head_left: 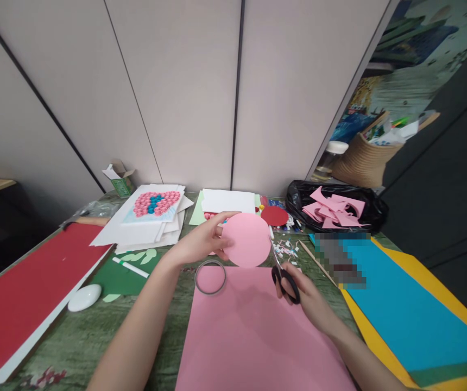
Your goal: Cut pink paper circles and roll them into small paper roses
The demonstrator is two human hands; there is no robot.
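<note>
My left hand (207,237) holds a round pink paper disc (246,240) by its left edge, raised over the far end of a large pink sheet (253,331). In my right hand (296,288) are black-handled scissors (285,284), fingers through the handles. Their blades point up and lie close to the disc's right edge; whether they touch it I cannot tell. A clear ring-shaped object (210,277) rests on the upper left corner of the pink sheet. Beyond the disc lies a red paper circle (275,215).
Pink scraps (335,209) fill a black bag (374,209) at the back right. Blue sheets (404,298) lie right, beside a wooden stick (317,262). Red sheets (42,282), a white oval object (84,297), a marker (131,267) and heart artwork (157,203) are left.
</note>
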